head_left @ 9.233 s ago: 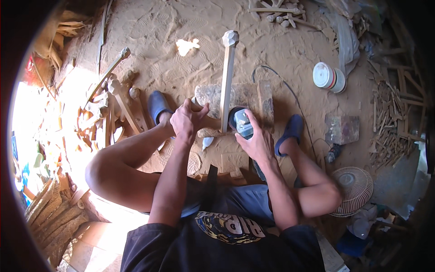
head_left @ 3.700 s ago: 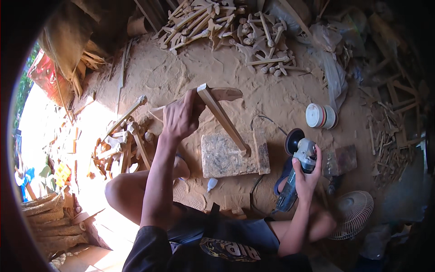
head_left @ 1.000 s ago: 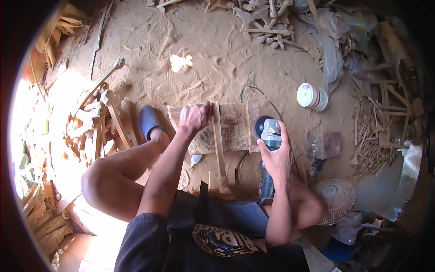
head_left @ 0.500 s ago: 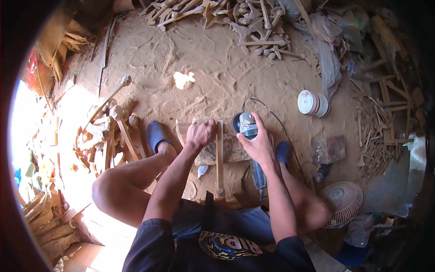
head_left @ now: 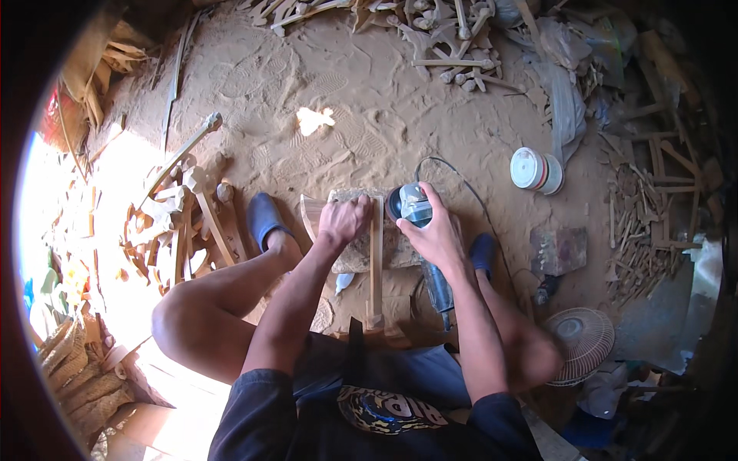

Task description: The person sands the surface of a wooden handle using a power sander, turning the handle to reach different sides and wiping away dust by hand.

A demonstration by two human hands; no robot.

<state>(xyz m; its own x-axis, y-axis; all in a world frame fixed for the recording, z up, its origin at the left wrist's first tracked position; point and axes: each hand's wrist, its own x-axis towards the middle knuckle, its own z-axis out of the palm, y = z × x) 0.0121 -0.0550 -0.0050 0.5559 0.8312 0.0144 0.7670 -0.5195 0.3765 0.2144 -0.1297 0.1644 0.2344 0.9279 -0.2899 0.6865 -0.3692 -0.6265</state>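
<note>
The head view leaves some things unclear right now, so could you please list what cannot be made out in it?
In the head view:
Middle of the wooden piece: hidden by the left hand.
Part of the grinder: hidden by the right hand.
Whether the dark disc touches the wooden piece: too small to tell.
Far end of the pile of pale pieces: cut off by the upper edge.
</note>
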